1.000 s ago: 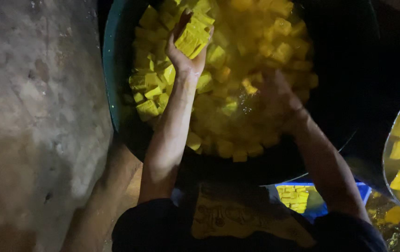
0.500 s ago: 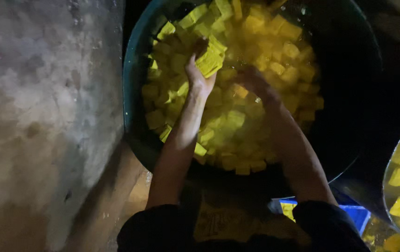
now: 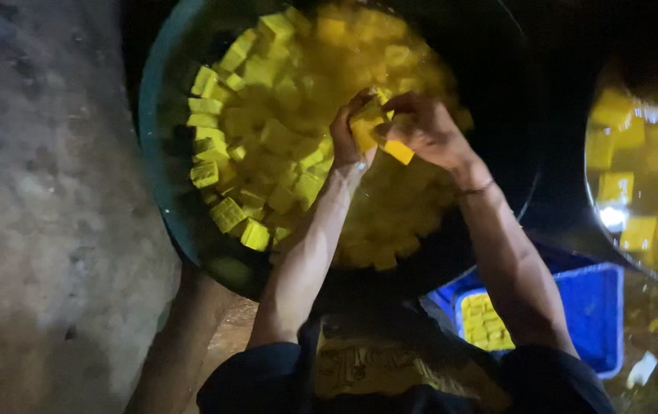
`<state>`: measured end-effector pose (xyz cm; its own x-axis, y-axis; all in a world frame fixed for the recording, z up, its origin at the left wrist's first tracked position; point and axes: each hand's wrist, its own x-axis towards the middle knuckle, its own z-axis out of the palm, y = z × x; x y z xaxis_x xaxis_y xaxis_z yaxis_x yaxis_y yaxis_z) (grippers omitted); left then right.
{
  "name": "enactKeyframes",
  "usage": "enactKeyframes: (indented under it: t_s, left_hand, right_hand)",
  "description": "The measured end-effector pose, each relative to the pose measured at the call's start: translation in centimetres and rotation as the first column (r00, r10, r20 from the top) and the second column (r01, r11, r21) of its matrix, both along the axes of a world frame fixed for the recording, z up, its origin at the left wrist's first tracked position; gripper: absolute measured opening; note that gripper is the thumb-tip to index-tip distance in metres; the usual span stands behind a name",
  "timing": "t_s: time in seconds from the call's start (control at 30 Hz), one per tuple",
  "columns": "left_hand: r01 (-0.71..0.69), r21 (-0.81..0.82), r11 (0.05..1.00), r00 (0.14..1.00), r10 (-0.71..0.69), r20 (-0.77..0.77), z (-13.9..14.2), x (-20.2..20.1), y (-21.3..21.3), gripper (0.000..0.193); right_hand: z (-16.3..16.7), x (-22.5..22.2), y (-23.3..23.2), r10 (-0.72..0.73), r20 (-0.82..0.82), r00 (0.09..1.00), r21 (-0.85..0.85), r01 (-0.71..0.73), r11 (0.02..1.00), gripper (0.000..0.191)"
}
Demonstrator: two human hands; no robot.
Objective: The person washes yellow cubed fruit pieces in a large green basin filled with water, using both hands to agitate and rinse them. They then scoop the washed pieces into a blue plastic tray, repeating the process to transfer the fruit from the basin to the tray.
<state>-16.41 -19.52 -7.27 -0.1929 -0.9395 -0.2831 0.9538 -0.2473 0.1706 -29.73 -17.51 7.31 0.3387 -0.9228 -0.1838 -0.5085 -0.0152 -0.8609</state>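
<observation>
Both hands are meeting over the basin (image 3: pixel 152 153): left hand (image 3: pixel 347 138) and right hand (image 3: pixel 425 130) each gripping yellow cubes (image 3: pixel 375 130) tight so they're not slipping back in the liquid.

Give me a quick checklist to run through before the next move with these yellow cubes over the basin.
1. Left hand grips yellow cubes: ok, fingers curled around them.
2. Right hand has a cube: ok, one yellow cube sits under its fingers.
3. Both hands are over the dark round basin: ok, a dropped cube would likely land inside.
4. Room in the basin: cannot tell, it is full of floating cubes and the far side is blurred.
5. Blue crate within reach: ok, it sits beside the right forearm.
6. Lighting: not ok, dim with glare on the second basin.
</observation>
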Motion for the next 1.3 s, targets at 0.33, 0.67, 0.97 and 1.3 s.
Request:
enactKeyframes:
  t_s: [0.33,0.67,0.97,1.3]
  left_hand:
    - [0.208,-0.228,0.951,0.966,-0.163,0.199,8.7,-9.1,8.6,0.061]
    - [0.794,-0.437,0.423,0.499,-0.042,0.866,17.7,-20.1,25.9,0.078]
    - [0.840,-0.140,0.525,-0.253,0.606,0.755,12.9,-15.1,24.2,0.068]
    - [0.786,-0.009,0.618,-0.370,0.482,0.794,9.9,-13.5,26.0,0.078]
  right_hand:
    - [3.5,-6.3,9.2,-0.087,-0.043,0.995,-0.337,0.067,0.939,0.110]
    - [2.1,-23.0,38.1,-0.451,0.770,0.452,0.110,0.602,0.791,0.073]
    - [-22.9,-42.0,57.1,-0.842,0.406,-0.354,0.606,0.794,-0.041,0.064]
    - [-34.5,-45.5,54.1,-0.583,-0.804,0.113,0.260,0.950,-0.174,0.115]
